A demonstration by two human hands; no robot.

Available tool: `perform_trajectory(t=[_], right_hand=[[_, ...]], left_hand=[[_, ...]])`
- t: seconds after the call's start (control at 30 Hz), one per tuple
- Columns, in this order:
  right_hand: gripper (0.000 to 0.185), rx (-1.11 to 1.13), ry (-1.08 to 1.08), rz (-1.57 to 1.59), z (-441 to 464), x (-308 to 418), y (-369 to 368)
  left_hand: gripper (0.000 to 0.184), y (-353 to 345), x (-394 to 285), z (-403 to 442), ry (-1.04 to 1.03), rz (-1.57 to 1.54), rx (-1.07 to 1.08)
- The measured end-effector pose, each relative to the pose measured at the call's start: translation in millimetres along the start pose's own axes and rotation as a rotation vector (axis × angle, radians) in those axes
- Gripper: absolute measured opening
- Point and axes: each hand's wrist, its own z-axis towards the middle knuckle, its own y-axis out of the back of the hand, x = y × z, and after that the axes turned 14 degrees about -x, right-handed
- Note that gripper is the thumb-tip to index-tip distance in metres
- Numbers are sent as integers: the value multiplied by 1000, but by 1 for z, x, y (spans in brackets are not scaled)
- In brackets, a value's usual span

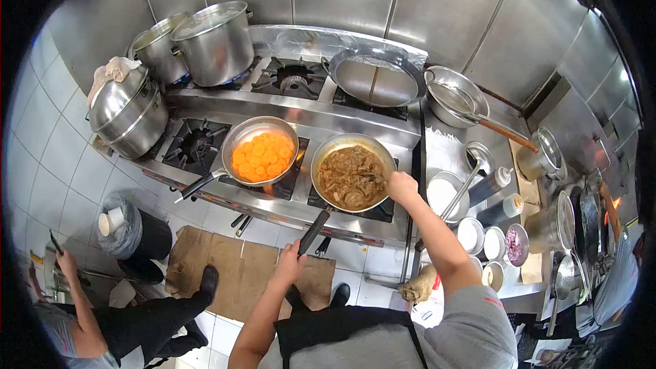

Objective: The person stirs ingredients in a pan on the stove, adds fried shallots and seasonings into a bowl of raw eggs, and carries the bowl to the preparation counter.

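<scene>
My left hand (290, 264) is closed around the black handle of a frying pan (331, 199) on the front right burner. Brown, saucy pieces of what looks like meat (350, 172) fill the pan. At the pan's right rim, my right hand (402, 186) is closed on a slim metal utensil (371, 176). Its far end is sunk in the food, so its exact kind is hidden. Left of this pan stands a second pan (260, 123) holding orange carrot slices (262, 157), its handle pointing toward the lower left.
Stockpots (215, 44) stand at the back left, beside a stacked steamer (128, 113). A large wok (374, 76) rests on the back right burner. The right counter holds squeeze bottles (490, 186), a ladle (481, 156) and a bowl of chopped red onion (516, 244). Another person (82, 321) works at left.
</scene>
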Motion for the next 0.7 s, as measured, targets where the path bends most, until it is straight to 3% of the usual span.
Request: perform_trajectory(t=[0.1,0.2,0.3,0.4,0.47,0.57,0.7], right_hand=[[21,-72,-24,97,-12,-8,7],[21,-32,-7,81,-42,1,25],[24,80,1,-48,-61,21,8],[23,29,-104,-16,-67,28,-6],[21,1,-129,-11,-79,33,13],[22,-318,-157,200,-117,35,4],[25,-254,-305,295,-156,41,-48]], left_hand=[[52,2,6,-3,-61,-81,-43],[56,0,24,-21,104,-321,-129],[57,3,65,-35,234,-183,150],[52,8,104,-55,281,120,491],[48,-7,143,-71,227,-34,467],[41,-25,181,-75,246,-142,572],[28,-44,161,-41,458,-282,620]])
